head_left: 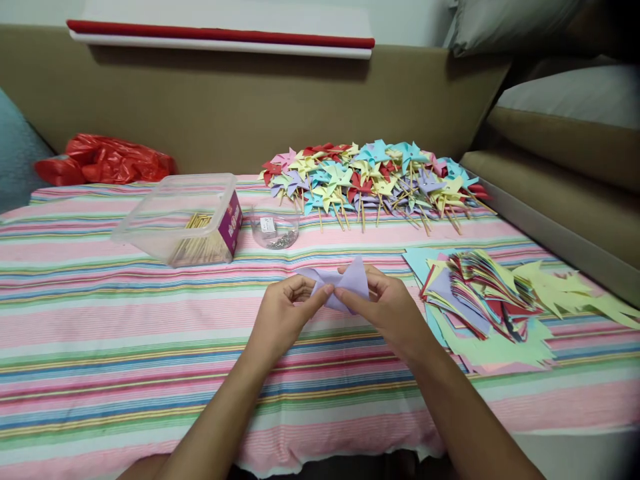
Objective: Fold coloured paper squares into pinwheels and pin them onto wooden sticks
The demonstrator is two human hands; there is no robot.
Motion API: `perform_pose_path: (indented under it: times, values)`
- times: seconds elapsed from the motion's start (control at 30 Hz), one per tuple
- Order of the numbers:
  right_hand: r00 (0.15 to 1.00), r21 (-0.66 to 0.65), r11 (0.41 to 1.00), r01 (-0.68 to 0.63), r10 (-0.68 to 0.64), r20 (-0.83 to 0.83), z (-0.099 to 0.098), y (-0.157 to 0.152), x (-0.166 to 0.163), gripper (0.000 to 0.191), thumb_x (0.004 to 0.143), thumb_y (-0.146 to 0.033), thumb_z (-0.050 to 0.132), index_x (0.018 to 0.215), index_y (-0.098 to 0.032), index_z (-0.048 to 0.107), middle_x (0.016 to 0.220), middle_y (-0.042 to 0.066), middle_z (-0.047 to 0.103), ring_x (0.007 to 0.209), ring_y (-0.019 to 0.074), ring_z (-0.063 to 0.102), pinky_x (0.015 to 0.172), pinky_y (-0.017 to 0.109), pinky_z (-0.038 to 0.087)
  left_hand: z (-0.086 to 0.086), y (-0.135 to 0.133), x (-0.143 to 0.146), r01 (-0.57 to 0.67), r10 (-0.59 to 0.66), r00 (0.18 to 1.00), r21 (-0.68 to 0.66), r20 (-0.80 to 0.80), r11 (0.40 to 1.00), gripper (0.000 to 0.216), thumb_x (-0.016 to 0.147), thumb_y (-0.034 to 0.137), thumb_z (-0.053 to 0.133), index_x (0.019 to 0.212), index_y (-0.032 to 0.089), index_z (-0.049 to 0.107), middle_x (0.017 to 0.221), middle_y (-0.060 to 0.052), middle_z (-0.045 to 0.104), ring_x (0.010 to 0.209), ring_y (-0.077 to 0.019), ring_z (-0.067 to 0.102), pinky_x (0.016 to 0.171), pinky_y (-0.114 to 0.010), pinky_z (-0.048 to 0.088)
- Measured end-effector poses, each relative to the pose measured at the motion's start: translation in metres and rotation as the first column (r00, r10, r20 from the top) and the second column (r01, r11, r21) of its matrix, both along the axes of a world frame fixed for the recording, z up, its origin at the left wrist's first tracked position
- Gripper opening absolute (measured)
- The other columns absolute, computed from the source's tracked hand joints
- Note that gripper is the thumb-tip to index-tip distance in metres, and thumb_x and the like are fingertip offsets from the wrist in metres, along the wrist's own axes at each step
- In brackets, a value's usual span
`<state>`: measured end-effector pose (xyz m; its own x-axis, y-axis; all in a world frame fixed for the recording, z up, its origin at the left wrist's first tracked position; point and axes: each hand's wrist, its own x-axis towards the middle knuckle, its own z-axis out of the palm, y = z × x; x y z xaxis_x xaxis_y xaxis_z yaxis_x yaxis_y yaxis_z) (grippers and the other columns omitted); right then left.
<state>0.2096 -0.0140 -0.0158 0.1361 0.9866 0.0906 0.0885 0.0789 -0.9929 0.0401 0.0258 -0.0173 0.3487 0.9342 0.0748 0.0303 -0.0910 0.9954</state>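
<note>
Both thumbs press on the purple paper near its middle; their tips almost meet, and I cannot tell if they touch each other. The left hand holds the left side of this paper in a narrow pinch, and the right hand does the same on the right side. The other fingers are partly hidden behind the paper. One corner of it stands up in a point. I think the main danger is here: if one thumb becomes loose, a bent corner may spring back, because paper wants to become flat. If the two hands pull apart, the middle may tear; if they press too hard, a wrong crease may appear.

Beyond the purple paper, a little to its left, stands a clear round container with small metal pieces. A careless reach of the left hand could tip it and scatter them. Farther left is a plastic box with wooden sticks.

To the right of the purple paper lies an untidy pile of cut paper, near the right forearm; a brush of the arm might make the sheets slide. Far beyond the purple paper, many pinwheels are heaped closely, so their petals could bend under each other.
</note>
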Motion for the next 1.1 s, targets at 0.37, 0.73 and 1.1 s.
perform_pose_path:
  times: [0.37,0.73,1.1]
  values:
    - [0.844,-0.157,0.985,0.068,-0.141,-0.517,-0.001,0.001,-0.019,0.021,0.073,-0.036,0.082,0.084,-0.020,0.078,0.083,0.001,0.073,0.078,0.0170,0.061,0.074,0.030,0.047,0.002,0.000,0.005,0.032,0.015,0.966,-0.175,0.257,0.984,0.027,0.078,0.038,0.080,0.099,0.020,0.077,0.095,-0.006,0.075,0.086,-0.0186,0.066,0.079,-0.027,0.049]
    - [0.696,-0.142,0.986,0.089,-0.164,-0.699,-0.006,0.001,-0.050,0.019,0.072,-0.035,0.083,0.086,-0.023,0.079,0.090,0.002,0.077,0.089,0.0189,0.066,0.084,0.032,0.053,-0.012,-0.020,0.032,-0.115,0.260,0.863,-0.334,0.434,0.936,0.021,0.077,0.036,0.081,0.080,0.017,0.074,0.081,-0.001,0.064,0.075,-0.0126,0.055,0.070,-0.024,0.047]
    - [0.836,-0.053,0.986,0.155,-0.160,-0.525,-0.009,-0.003,-0.048,0.033,0.082,-0.034,0.072,0.110,-0.025,0.057,0.106,0.003,0.071,0.093,0.0198,0.068,0.085,0.038,0.055,-0.006,-0.007,0.019,-0.222,0.391,0.799,-0.379,0.457,0.898,0.025,0.073,0.035,0.084,0.071,0.016,0.068,0.072,0.003,0.059,0.067,-0.0097,0.051,0.064,-0.021,0.042]
